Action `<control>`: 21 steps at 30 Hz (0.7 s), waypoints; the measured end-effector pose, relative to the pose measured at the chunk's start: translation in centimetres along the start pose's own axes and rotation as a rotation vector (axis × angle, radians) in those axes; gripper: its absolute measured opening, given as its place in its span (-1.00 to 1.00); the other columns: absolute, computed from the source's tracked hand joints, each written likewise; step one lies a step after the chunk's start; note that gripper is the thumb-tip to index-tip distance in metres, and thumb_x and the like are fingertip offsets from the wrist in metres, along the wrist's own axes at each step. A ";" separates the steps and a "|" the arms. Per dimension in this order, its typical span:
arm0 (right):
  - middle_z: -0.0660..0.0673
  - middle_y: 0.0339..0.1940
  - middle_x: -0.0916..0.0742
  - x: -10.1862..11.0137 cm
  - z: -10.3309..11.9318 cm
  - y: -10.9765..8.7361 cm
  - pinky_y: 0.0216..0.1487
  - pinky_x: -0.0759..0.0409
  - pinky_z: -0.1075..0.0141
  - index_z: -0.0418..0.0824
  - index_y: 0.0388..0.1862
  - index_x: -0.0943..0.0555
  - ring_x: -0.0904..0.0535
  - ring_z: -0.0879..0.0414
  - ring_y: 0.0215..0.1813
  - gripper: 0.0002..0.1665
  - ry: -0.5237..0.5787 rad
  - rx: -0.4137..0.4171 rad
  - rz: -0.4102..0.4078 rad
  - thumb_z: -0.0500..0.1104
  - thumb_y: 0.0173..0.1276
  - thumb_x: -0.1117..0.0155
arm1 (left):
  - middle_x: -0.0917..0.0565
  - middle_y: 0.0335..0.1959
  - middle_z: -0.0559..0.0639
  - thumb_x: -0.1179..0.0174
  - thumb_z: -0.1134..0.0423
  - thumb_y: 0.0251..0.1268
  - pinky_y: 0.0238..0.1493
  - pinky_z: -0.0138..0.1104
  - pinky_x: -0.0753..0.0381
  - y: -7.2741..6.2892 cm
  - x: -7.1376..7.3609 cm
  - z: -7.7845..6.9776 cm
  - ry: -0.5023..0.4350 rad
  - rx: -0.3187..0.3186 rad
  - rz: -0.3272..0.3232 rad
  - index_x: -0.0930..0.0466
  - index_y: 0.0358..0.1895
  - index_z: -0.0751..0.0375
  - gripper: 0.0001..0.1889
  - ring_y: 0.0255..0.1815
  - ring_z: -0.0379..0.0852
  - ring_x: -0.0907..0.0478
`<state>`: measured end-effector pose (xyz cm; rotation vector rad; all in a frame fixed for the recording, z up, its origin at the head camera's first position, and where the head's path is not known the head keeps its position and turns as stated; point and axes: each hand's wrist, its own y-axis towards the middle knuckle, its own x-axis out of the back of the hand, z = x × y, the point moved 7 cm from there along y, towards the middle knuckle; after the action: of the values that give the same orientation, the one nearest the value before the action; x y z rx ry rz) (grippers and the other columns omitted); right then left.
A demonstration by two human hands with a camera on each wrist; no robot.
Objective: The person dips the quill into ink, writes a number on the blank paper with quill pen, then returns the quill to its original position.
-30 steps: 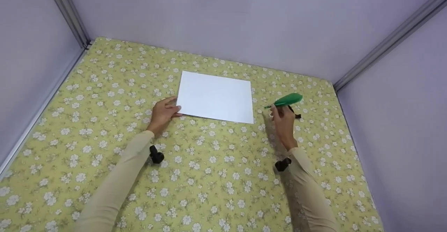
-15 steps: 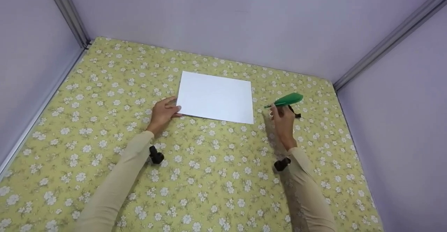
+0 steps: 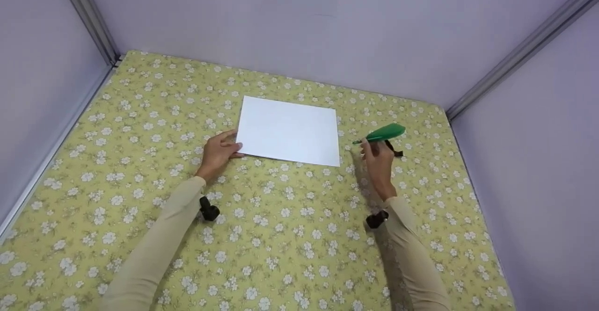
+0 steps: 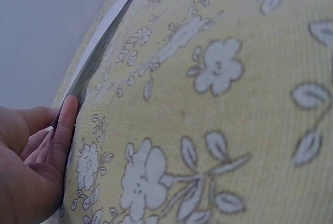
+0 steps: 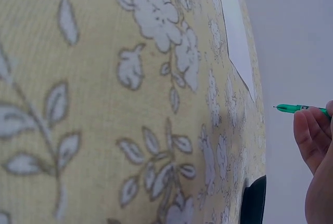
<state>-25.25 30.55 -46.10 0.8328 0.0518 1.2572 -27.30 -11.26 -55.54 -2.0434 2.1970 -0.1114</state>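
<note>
A blank white sheet of paper (image 3: 288,131) lies near the middle of the tabletop. At its lower left corner, my left hand (image 3: 217,154) pinches it, thumb above and a finger below. In the left wrist view, the paper's edge (image 4: 99,37) is slightly raised off the cloth at that corner. To the right of the paper, my right hand (image 3: 380,166) holds a green feather-shaped pen (image 3: 387,132). The pen's tip (image 5: 283,108) points left toward the paper and is off the surface. Part of the pen's body is hidden by the fingers.
A yellow cloth with white flowers (image 3: 281,236) covers the table. Behind my right hand lies a black object (image 3: 398,153), partly hidden. Pale panels (image 3: 299,25) stand at the back and both sides. A small black camera (image 3: 209,209) is on my left wrist, another camera (image 3: 377,219) on my right.
</note>
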 end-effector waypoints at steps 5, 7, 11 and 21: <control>-0.42 -0.34 -0.73 -0.1 0.1 0.0 -0.42 -0.73 0.01 -0.54 -0.16 -0.66 -0.59 0.33 -0.41 -0.89 0.006 -0.026 0.006 -0.47 0.53 -0.21 | -0.56 0.32 0.46 -0.16 0.41 0.58 0.00 -0.37 -0.83 0.1 0.1 0.1 0.019 -0.003 -0.004 -0.31 0.58 0.32 -0.42 -0.24 -0.22 -0.79; -0.42 -0.36 -0.73 -0.1 0.2 0.1 -0.42 -0.72 -0.07 -0.54 -0.17 -0.65 -0.59 0.32 -0.41 -0.89 0.011 -0.025 0.006 -0.47 0.54 -0.20 | -0.55 0.32 0.46 -0.16 0.42 0.58 0.00 -0.36 -0.83 0.1 0.1 0.1 0.015 -0.003 -0.006 -0.31 0.58 0.33 -0.42 -0.24 -0.22 -0.78; -0.36 -0.41 -0.71 -0.2 0.2 0.2 -0.44 -0.73 0.13 -0.58 -0.19 -0.63 -0.58 0.32 -0.43 -0.87 0.007 -0.004 -0.002 -0.47 0.54 -0.20 | -0.56 0.31 0.48 -0.16 0.43 0.57 0.00 -0.35 -0.83 0.0 0.1 0.2 0.012 -0.012 -0.005 -0.31 0.57 0.34 -0.43 -0.26 -0.22 -0.78; -0.36 -0.41 -0.71 -0.2 0.2 0.2 -0.45 -0.69 0.32 -0.58 -0.16 -0.62 -0.58 0.32 -0.45 -0.88 0.018 -0.011 -0.002 -0.47 0.54 -0.18 | -0.62 0.17 0.49 -0.18 0.43 0.56 -0.01 -0.34 -0.84 -0.3 0.0 0.3 -0.008 -0.009 -0.016 -0.34 0.57 0.31 -0.43 -0.30 -0.21 -0.78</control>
<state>-25.44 30.27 -45.91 0.8121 0.0607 1.2621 -27.00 -11.28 -55.76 -2.0623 2.1812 -0.0943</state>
